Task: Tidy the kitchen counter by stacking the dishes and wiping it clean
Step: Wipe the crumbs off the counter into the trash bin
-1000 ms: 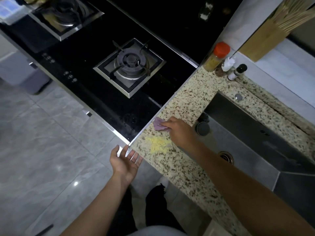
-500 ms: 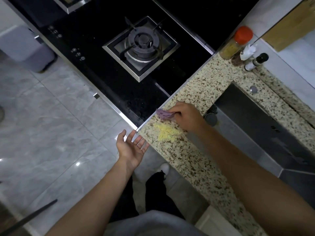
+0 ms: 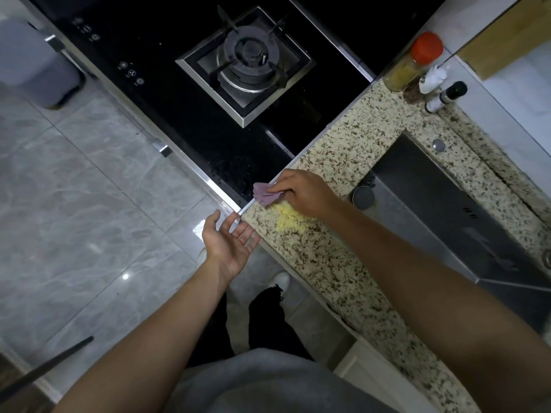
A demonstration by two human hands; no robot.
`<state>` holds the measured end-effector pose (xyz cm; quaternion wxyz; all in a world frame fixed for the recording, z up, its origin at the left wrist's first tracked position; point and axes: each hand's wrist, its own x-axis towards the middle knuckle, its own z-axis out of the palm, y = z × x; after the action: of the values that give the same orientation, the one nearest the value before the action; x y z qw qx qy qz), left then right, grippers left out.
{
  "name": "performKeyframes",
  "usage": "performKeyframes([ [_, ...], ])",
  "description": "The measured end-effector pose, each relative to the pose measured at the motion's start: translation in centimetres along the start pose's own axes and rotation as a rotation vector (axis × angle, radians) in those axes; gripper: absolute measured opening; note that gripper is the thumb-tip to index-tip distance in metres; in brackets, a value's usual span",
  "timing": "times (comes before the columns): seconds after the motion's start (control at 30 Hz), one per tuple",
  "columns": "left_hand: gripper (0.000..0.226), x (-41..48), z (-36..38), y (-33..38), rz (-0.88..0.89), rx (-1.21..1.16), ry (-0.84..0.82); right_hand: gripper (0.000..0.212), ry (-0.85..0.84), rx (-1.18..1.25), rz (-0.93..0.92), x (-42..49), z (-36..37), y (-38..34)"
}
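My right hand (image 3: 304, 193) presses a small purple cloth (image 3: 264, 194) onto the speckled granite counter (image 3: 337, 156), right at the metal strip beside the black hob. A patch of yellow crumbs (image 3: 290, 220) lies on the counter just below that hand, near the front edge. My left hand (image 3: 229, 242) is held palm up, fingers spread, just under the counter's front corner, with nothing in it. No dishes are in view.
A gas burner (image 3: 249, 62) sits on the black hob. A dark sink (image 3: 441, 204) with a round plug (image 3: 363, 197) lies to the right. An orange-capped spice jar (image 3: 413, 65) and small bottles (image 3: 445, 96) stand at the back. A grey bin (image 3: 35, 64) stands on the tiled floor.
My right hand has slid the purple cloth a little toward the counter's front corner, close above the crumbs. My left hand stays cupped under the edge. The view has shifted.
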<state>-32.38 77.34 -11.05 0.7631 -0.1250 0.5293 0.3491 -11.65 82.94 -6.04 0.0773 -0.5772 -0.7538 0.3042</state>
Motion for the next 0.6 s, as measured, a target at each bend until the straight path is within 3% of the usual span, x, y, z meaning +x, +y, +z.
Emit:
performKeyframes([
  [0.4,0.051,-0.1,0.0,0.0,0.0,0.004,-0.023,0.042,-0.266,-0.056,-0.131,0.4,-1.0,-0.1],
  [0.6,0.047,0.1,-0.3,-0.1,0.011,0.002,-0.015,0.037,-0.038,0.004,0.009,0.1,-5.6,3.3],
])
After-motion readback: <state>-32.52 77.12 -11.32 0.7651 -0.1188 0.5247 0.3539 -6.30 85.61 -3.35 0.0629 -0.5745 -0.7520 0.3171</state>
